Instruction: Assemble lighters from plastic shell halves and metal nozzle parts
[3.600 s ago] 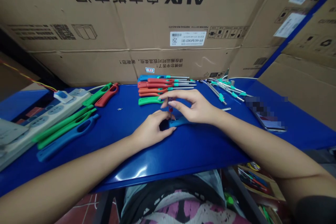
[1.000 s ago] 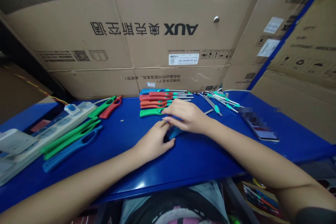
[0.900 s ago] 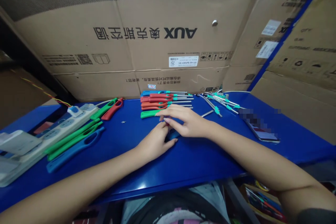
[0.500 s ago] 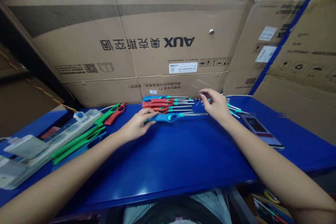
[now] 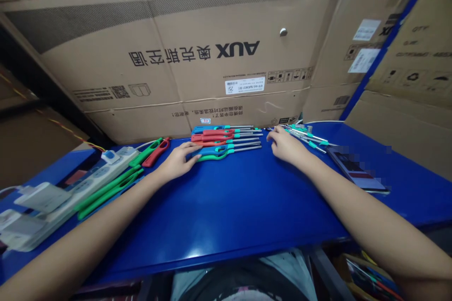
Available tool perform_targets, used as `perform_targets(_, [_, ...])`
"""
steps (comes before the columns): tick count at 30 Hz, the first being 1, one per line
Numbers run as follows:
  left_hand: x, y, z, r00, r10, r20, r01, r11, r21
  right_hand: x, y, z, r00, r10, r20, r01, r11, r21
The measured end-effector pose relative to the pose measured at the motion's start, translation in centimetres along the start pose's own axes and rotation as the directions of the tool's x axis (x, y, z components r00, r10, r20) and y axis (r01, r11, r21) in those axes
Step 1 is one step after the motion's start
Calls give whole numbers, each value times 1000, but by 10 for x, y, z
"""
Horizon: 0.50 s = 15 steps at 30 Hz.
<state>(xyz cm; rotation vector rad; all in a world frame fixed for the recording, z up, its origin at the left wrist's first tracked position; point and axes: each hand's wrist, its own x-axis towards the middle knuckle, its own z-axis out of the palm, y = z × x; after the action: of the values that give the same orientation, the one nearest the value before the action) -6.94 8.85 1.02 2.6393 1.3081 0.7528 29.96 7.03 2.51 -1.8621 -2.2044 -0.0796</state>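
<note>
My left hand (image 5: 181, 161) is closed on the handle end of a blue lighter (image 5: 213, 151), at the near side of a row of lighters. Red lighters (image 5: 215, 136) and another blue one (image 5: 208, 129) lie beyond it, their metal rods pointing right. A green handle edge (image 5: 213, 157) shows under the near blue one. My right hand (image 5: 282, 145) is at the left end of a pile of metal rods with teal ends (image 5: 310, 137). Its fingers are bent together, and what they hold, if anything, is hidden.
On the left, a white power strip (image 5: 95, 179) with plugs lies beside green handles (image 5: 109, 190) and a red handle (image 5: 156, 153). A phone-like flat object (image 5: 356, 169) lies at right. Cardboard (image 5: 197, 23) stands behind the blue table (image 5: 226, 211).
The blue lighter has moved left and back, against the row, with my left hand. My right hand has shifted slightly and lowered to the rod pile. The camera view has shifted a little.
</note>
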Motion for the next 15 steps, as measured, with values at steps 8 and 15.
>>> perform_targets(8, [0, 10, -14, 981, -115, -158, 143, 974, 176, -4, 2, 7, 983, -5, 182, 20, 997, -80])
perform_targets(15, [4, -32, -51, 744, -659, -110, 604, 593, 532, -1, -1, 7, 992, -127, 0, 127, 992, 0])
